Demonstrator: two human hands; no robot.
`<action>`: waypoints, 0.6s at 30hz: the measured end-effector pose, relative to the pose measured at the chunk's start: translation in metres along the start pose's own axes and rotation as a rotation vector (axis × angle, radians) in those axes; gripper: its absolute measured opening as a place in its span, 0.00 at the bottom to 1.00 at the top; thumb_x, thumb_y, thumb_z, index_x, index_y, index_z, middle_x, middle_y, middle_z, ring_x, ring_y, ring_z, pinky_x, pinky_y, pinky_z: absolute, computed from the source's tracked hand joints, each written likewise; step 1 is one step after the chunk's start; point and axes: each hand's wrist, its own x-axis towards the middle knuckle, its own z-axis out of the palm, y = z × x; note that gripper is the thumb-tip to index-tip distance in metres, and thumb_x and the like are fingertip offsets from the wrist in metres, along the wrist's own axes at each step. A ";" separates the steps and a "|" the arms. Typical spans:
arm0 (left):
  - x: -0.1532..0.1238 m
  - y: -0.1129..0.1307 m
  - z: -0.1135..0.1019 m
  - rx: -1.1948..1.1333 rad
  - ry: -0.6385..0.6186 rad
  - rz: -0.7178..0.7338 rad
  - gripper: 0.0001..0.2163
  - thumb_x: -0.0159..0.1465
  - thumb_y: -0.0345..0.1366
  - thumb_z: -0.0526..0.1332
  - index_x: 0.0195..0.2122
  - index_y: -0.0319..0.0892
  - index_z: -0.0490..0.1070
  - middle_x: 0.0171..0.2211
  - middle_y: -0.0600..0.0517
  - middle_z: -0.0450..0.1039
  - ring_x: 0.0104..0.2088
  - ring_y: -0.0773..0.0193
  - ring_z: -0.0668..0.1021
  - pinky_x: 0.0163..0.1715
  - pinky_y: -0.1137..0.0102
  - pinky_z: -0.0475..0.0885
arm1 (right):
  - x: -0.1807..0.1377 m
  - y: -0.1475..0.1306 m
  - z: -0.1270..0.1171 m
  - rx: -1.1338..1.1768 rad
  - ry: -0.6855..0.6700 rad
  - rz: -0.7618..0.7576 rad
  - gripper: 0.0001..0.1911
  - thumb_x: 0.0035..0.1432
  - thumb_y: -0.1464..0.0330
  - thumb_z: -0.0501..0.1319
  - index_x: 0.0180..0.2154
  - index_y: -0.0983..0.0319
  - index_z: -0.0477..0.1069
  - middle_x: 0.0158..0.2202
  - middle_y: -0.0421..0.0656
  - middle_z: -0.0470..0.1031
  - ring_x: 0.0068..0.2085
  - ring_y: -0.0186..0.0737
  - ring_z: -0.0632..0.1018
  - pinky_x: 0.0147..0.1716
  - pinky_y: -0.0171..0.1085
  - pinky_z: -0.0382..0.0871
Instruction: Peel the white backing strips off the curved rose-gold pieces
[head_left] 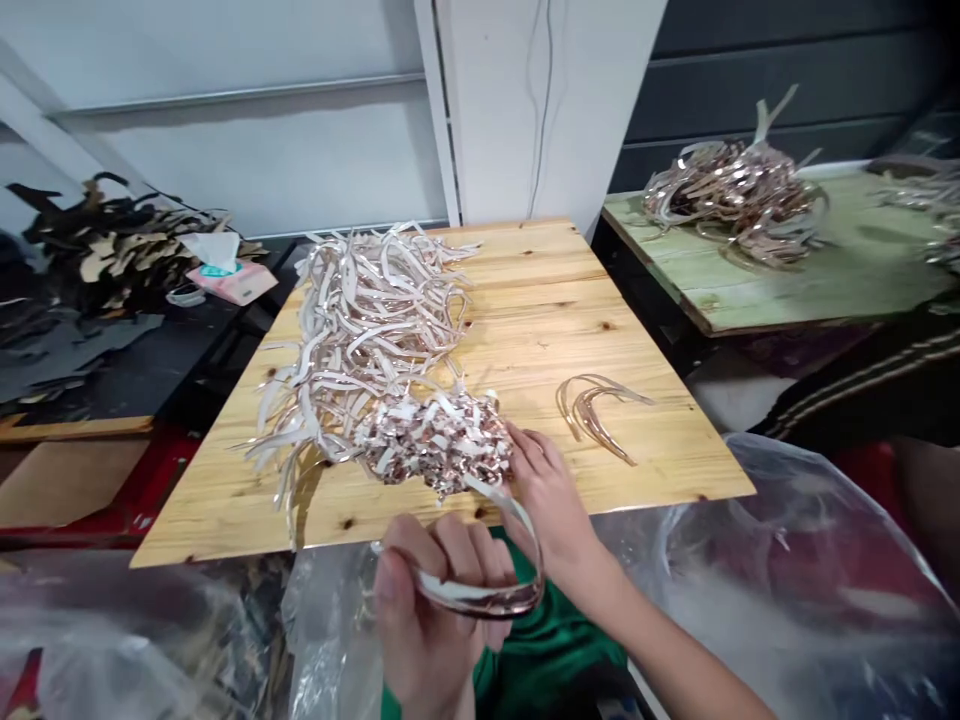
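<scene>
My left hand (442,600) is closed around a small bundle of shiny rose-gold strips with pale backs (487,597), close to the camera in front of the table's near edge. The bundle bends round to the right, and one pale end curls up towards the table. My right hand (546,495) reaches onto the table, its fingers stretched out against the right side of a heap of short, shiny cut pieces (439,440). Its fingertips are partly hidden at the heap. A large pile of long strips (375,310) spreads behind and left of the heap.
A few loose strips (596,410) lie on the wooden table (540,300) at right. Another strip pile (742,195) rests on a green table (750,295). At left are dark scraps (112,240) and a tissue box (234,280). Clear plastic bags (802,560) flank the near side.
</scene>
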 end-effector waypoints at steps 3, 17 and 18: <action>-0.004 -0.009 -0.006 0.016 0.033 0.021 0.21 0.85 0.48 0.51 0.33 0.46 0.66 0.22 0.59 0.56 0.18 0.67 0.58 0.25 0.71 0.67 | -0.007 0.000 -0.023 -0.030 -0.062 -0.005 0.26 0.72 0.69 0.60 0.64 0.79 0.78 0.68 0.71 0.78 0.65 0.75 0.78 0.65 0.71 0.75; -0.004 -0.015 -0.015 0.022 0.273 -0.106 0.23 0.82 0.54 0.58 0.32 0.45 0.69 0.22 0.57 0.68 0.23 0.66 0.71 0.31 0.71 0.74 | -0.019 -0.002 -0.073 0.238 0.098 -0.370 0.26 0.70 0.83 0.61 0.66 0.61 0.75 0.68 0.55 0.79 0.67 0.48 0.78 0.69 0.45 0.72; -0.005 -0.017 -0.017 0.077 0.262 -0.094 0.23 0.79 0.57 0.61 0.34 0.45 0.71 0.24 0.56 0.70 0.25 0.64 0.73 0.31 0.70 0.74 | -0.022 -0.002 -0.073 0.268 0.147 -0.355 0.27 0.71 0.84 0.59 0.65 0.61 0.75 0.64 0.54 0.81 0.65 0.48 0.79 0.67 0.45 0.73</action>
